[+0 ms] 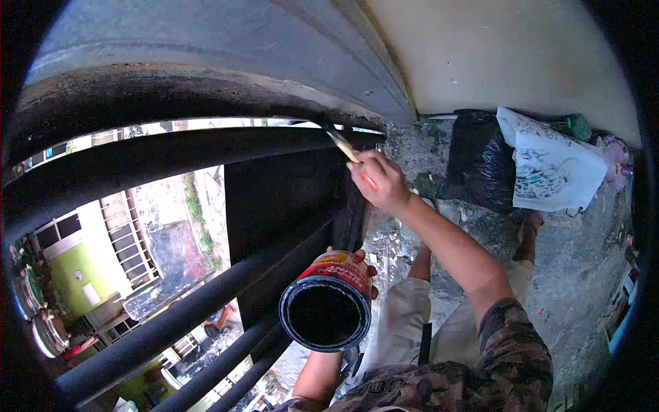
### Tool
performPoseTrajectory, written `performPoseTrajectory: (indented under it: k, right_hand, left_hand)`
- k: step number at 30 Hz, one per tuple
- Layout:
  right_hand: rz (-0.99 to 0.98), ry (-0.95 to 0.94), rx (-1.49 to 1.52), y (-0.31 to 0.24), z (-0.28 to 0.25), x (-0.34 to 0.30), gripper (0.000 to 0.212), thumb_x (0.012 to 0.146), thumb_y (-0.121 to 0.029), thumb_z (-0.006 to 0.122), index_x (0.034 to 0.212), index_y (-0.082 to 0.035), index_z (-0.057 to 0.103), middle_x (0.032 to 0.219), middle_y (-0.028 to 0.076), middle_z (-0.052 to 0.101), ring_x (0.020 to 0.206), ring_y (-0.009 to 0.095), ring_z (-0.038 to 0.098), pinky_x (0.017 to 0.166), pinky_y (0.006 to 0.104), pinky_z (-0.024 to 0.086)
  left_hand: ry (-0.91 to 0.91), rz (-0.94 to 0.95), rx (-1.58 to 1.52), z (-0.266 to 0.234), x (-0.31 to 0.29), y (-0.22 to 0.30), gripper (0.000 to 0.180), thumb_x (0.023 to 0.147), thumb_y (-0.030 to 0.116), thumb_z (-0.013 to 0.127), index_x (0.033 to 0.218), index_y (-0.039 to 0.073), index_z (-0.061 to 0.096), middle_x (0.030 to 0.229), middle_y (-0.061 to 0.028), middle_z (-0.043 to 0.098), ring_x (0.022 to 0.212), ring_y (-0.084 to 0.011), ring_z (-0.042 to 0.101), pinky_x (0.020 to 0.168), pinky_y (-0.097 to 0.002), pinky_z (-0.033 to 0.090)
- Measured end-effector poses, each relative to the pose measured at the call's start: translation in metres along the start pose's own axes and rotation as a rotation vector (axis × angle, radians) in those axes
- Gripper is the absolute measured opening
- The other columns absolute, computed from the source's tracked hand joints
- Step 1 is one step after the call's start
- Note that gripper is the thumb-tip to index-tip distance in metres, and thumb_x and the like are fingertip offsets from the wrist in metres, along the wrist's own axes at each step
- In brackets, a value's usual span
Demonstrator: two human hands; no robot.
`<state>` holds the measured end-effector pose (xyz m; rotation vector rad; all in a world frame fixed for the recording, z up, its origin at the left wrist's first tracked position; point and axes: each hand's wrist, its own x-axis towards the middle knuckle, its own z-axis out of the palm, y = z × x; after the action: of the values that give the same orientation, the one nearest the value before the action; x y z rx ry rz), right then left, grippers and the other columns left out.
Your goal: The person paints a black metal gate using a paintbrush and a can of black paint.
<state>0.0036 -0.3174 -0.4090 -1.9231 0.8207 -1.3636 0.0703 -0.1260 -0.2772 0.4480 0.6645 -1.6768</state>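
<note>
Right hand (382, 180) pinches brush (341, 145), bristles at rail (206, 154) top; left hand (347, 264) wraps paint can (327, 302) below; best short strokes, can kept level.

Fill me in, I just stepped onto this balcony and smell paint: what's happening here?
A person is painting a black metal railing. The right hand holds a wooden-handled paintbrush, its bristles against the top rail where that meets the grey concrete edge. The left hand holds an open round tin of black paint, tilted toward the camera. A black plastic bag and a printed white sheet lie on the floor behind.
</note>
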Motion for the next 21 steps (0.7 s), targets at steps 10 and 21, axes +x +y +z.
performPoseTrajectory:
  k: [10, 21]
  right_hand:
    - [0.383, 0.041, 0.101, 0.037, 0.014, -0.037, 0.016, 0.079, 0.003, 0.070, 0.086, -0.001, 0.057, 0.089, 0.015, 0.063, 0.078, 0.034, 0.065, 0.068, 0.0398, 0.054]
    - [0.166, 0.167, 0.147, -0.008, 0.029, -0.013, 0.023, 0.078, 0.004, 0.075, 0.081, -0.001, 0.052, 0.096, 0.020, 0.066, 0.089, 0.030, 0.069, 0.073, 0.0378, 0.057]
  left_hand:
    - [0.158, 0.074, -0.004, -0.028, 0.003, 0.004, 0.071, 0.097, 0.061, 0.035, 0.122, -0.002, 0.058, 0.105, -0.0219, 0.064, 0.090, -0.0366, 0.061, 0.071, -0.0501, 0.046]
    - [0.068, 0.019, -0.104, -0.040, -0.002, 0.015, 0.063, 0.098, 0.056, 0.039, 0.129, 0.002, 0.050, 0.112, -0.0307, 0.060, 0.090, -0.0459, 0.064, 0.077, -0.0545, 0.055]
